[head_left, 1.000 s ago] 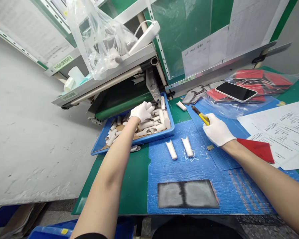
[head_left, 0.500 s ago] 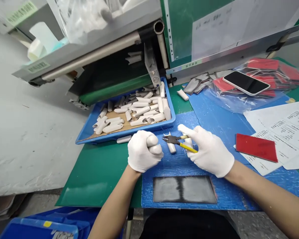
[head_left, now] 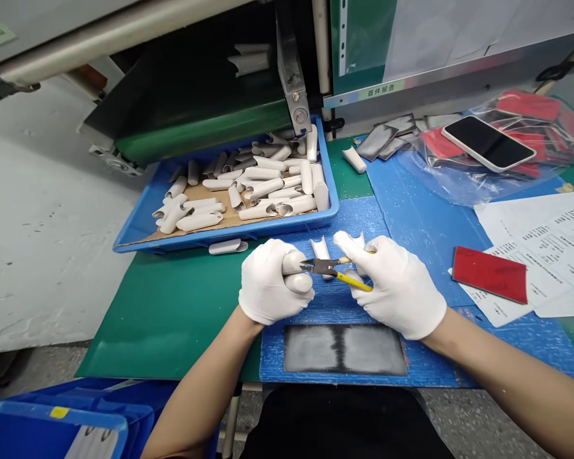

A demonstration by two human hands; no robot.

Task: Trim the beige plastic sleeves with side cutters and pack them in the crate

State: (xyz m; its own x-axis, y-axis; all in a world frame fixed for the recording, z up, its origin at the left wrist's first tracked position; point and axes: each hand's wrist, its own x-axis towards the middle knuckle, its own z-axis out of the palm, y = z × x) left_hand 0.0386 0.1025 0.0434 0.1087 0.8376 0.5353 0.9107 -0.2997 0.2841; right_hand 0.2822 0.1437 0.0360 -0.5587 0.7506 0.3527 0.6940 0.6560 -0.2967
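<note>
Left hand (head_left: 273,282) fisted close beside right hand (head_left: 395,287), which grips yellow-handled side cutters (head_left: 351,280).
A white half-tube (head_left: 321,250) lies just beyond the cutter tips, between the hands.

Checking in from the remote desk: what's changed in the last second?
The left hand has left the tray and closed into a fist by the cutters; anything in it is hidden. The right hand has carried the cutters left, their tips now at that fist. The two white pieces and the phone stayed put.
</note>
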